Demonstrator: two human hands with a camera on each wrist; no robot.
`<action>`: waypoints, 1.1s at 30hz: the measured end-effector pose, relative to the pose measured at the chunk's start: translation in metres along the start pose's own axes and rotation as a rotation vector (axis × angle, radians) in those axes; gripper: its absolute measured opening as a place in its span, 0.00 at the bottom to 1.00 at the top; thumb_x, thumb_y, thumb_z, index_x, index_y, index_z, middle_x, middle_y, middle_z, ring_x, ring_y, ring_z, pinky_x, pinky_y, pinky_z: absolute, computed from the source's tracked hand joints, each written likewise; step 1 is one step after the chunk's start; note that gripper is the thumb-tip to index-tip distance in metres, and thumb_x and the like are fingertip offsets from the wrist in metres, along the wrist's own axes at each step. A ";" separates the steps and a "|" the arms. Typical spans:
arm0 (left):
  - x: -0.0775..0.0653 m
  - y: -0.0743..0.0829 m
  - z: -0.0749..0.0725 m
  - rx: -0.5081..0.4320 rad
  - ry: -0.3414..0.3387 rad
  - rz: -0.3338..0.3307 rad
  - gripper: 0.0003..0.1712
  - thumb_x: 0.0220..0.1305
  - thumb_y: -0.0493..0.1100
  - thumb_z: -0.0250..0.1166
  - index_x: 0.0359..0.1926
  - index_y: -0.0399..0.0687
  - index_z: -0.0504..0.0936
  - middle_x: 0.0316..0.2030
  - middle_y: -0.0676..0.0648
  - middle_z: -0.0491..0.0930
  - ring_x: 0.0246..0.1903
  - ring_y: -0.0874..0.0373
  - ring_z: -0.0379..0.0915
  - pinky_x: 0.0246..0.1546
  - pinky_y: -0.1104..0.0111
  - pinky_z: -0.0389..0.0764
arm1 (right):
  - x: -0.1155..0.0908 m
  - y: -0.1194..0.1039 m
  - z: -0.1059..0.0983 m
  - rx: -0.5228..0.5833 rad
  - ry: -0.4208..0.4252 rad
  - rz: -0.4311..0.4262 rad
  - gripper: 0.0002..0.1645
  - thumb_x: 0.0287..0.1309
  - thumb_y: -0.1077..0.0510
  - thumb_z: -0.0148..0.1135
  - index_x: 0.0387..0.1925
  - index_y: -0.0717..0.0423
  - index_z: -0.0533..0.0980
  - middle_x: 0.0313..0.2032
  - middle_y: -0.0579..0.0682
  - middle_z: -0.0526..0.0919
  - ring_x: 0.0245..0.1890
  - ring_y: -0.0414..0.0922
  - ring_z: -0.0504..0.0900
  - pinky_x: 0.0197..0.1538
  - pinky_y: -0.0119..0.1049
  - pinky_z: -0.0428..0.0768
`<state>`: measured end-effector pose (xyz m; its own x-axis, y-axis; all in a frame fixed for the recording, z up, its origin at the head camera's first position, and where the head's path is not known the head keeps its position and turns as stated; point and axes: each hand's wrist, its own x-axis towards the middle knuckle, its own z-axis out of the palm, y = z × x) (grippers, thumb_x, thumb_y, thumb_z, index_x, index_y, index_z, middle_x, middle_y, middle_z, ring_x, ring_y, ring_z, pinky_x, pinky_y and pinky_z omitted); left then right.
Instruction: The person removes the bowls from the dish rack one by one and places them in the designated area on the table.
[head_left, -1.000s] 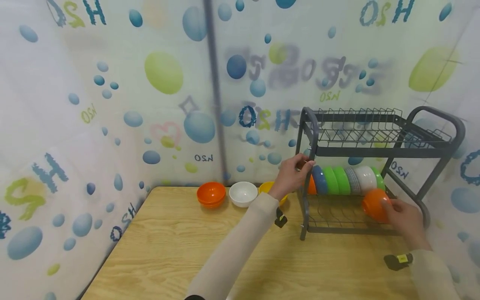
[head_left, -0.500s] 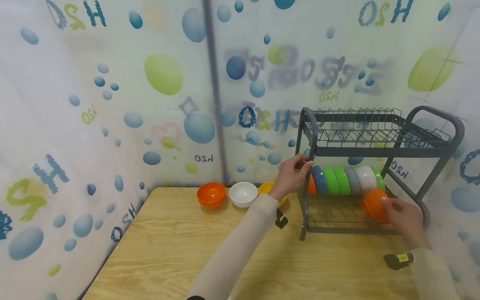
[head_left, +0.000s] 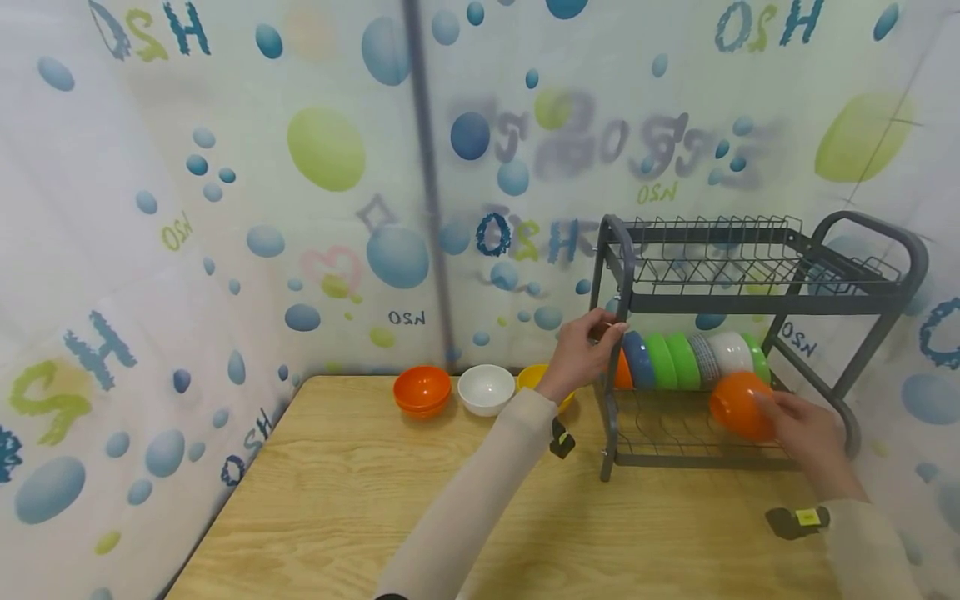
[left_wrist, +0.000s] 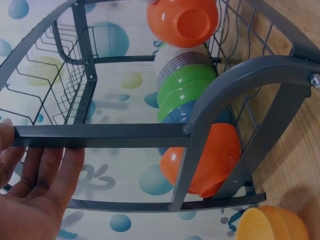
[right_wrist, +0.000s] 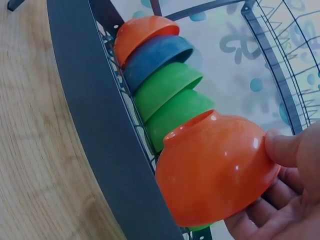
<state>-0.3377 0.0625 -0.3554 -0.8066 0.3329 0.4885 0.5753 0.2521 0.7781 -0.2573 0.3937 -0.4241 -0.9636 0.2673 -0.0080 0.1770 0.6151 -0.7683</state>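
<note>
My right hand [head_left: 812,437] pinches an orange bowl [head_left: 738,406] by its rim, thumb on one side and fingers on the other. The bowl is tilted on its side at the lower tier of a dark grey dish rack [head_left: 765,305]. Behind it a row of bowls leans along that tier: orange, a blue bowl [right_wrist: 155,56], two green bowls [right_wrist: 167,90], a grey-patterned one, a white bowl [head_left: 731,354] and another green one. At the rack's left side, my left hand [head_left: 583,354] grips a side bar [left_wrist: 105,135], thumb above and fingers beneath.
Left of the rack, against the patterned curtain, stand stacked orange bowls [head_left: 422,390], a white bowl [head_left: 487,390] and a yellow bowl [head_left: 534,375] partly behind my left hand. The upper wire tier [head_left: 720,271] spans above the bowls. All stands on a wooden table [head_left: 352,483].
The orange bowl in my right hand has shifted slightly left and up and turned a little. My left hand stays on the rack's side bar.
</note>
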 end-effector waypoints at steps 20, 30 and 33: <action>-0.001 -0.003 0.001 -0.049 -0.012 -0.027 0.18 0.78 0.55 0.57 0.54 0.49 0.83 0.41 0.45 0.87 0.33 0.64 0.79 0.28 0.74 0.83 | -0.022 -0.033 0.017 -0.187 0.039 -0.388 0.30 0.73 0.42 0.59 0.58 0.64 0.80 0.49 0.66 0.87 0.38 0.33 0.78 0.39 0.34 0.76; -0.001 -0.004 0.001 -0.051 -0.007 -0.020 0.18 0.78 0.54 0.57 0.54 0.48 0.83 0.40 0.44 0.87 0.29 0.64 0.78 0.28 0.74 0.82 | -0.033 -0.051 0.025 -0.224 0.057 -0.498 0.22 0.70 0.46 0.64 0.50 0.60 0.85 0.38 0.55 0.89 0.30 0.34 0.71 0.33 0.30 0.71; 0.000 -0.003 0.000 -0.047 -0.008 -0.022 0.18 0.78 0.55 0.57 0.54 0.49 0.83 0.40 0.45 0.87 0.31 0.64 0.79 0.28 0.74 0.82 | -0.037 -0.056 0.026 -0.215 0.082 -0.572 0.16 0.66 0.51 0.68 0.48 0.59 0.86 0.35 0.53 0.88 0.29 0.33 0.70 0.31 0.29 0.70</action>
<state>-0.3393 0.0619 -0.3585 -0.8177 0.3352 0.4680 0.5503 0.2166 0.8064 -0.2364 0.3301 -0.3977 -0.9009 -0.0986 0.4227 -0.3186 0.8115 -0.4898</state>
